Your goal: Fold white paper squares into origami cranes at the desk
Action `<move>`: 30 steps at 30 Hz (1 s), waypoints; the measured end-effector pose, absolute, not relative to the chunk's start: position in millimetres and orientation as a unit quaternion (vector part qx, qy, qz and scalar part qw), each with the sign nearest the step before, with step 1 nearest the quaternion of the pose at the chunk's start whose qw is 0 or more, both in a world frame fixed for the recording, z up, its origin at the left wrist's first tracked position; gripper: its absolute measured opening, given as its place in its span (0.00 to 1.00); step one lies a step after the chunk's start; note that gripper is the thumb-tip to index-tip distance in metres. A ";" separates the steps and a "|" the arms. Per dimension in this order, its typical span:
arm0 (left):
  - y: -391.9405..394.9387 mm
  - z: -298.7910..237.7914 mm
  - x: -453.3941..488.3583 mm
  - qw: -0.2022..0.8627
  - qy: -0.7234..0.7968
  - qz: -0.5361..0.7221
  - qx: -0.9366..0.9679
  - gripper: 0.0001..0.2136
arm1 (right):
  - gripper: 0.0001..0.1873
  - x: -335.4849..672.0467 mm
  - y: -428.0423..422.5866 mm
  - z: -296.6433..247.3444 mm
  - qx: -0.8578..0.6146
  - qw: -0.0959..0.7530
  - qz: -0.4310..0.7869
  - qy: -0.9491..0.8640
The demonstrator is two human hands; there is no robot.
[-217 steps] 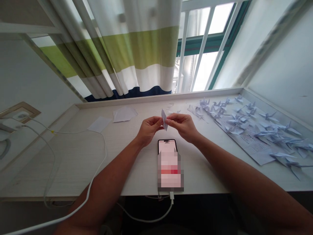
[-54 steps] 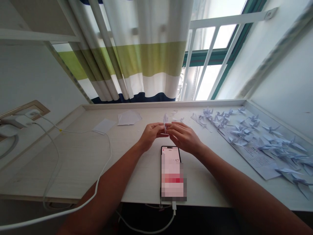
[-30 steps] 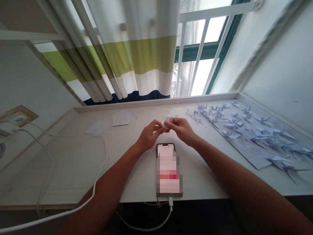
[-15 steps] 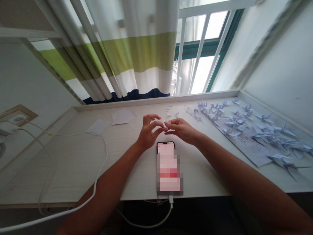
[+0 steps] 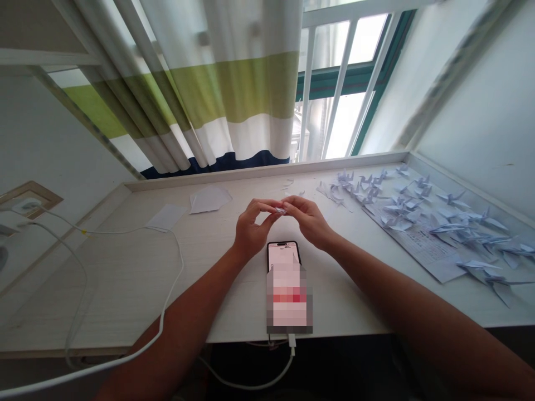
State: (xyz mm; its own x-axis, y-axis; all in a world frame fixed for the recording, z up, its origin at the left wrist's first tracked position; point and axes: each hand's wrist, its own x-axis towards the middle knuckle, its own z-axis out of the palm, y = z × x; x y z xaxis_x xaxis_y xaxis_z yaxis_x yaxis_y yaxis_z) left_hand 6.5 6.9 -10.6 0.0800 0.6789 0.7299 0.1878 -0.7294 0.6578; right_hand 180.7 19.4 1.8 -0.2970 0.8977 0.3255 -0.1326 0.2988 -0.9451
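Between my fingertips is a small folded piece of white paper (image 5: 280, 210), mostly covered by the fingers. My left hand (image 5: 253, 227) pinches it from the left with thumb and forefinger. From the right, my right hand (image 5: 310, 220) grips the same paper, its fingers bent over the top. Both hands are held above the desk, just beyond a phone (image 5: 283, 257) that lies face up with its screen lit and partly pixelated.
Many folded paper cranes (image 5: 401, 214) cover the desk's right side, some on a printed sheet (image 5: 434, 259). Paper scraps (image 5: 334, 195) lie behind my hands. Square paper sheets (image 5: 210, 199) are at the back left. A white cable (image 5: 181, 262) crosses my left arm.
My left fingers, raised and spread before, have closed onto the folded paper. The right fingers have curled over its top. The hands remain in nearly the same place.
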 end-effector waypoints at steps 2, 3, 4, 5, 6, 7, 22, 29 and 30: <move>8.0 -11.6 7.3 0.234 0.334 0.624 0.666 0.06 | 0.16 180.2 17.3 2.3 -0.312 0.506 0.418 -0.687; 8.8 -11.8 7.5 0.252 0.345 0.633 0.645 0.07 | 0.16 180.3 16.3 2.6 -0.312 0.502 0.377 -0.714; 9.6 -11.9 7.6 0.272 0.351 0.644 0.623 0.08 | 0.15 180.5 15.3 2.8 -0.310 0.498 0.342 -0.735; 10.3 -11.8 7.7 0.293 0.352 0.654 0.602 0.10 | 0.14 180.8 14.6 2.8 -0.309 0.496 0.311 -0.750; 10.9 -11.5 7.7 0.312 0.350 0.662 0.584 0.12 | 0.13 181.1 14.2 2.6 -0.309 0.495 0.286 -0.760; 11.2 -11.0 7.8 0.328 0.348 0.667 0.571 0.13 | 0.13 181.4 14.2 2.4 -0.311 0.496 0.265 -0.766; 8.8 -7.6 6.8 0.408 0.402 0.611 0.546 0.13 | 0.07 198.2 24.4 4.8 -0.280 0.455 -0.125 -0.836; 6.4 -5.2 8.8 0.566 0.342 0.590 0.462 0.18 | 0.13 204.6 30.6 7.6 -0.215 0.382 -0.198 -0.877; 6.2 -4.8 9.1 0.565 0.344 0.596 0.456 0.18 | 0.13 202.9 30.3 6.5 -0.222 0.384 -0.177 -0.878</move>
State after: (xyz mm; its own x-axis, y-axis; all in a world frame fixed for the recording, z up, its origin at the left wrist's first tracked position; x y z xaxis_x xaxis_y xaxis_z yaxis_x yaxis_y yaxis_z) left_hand 9.1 6.2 -4.8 0.0537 0.9865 0.1545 -0.3600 -0.1252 0.9245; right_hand 202.9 30.3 6.5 -0.6055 0.2547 0.7540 0.5266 0.8386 0.1396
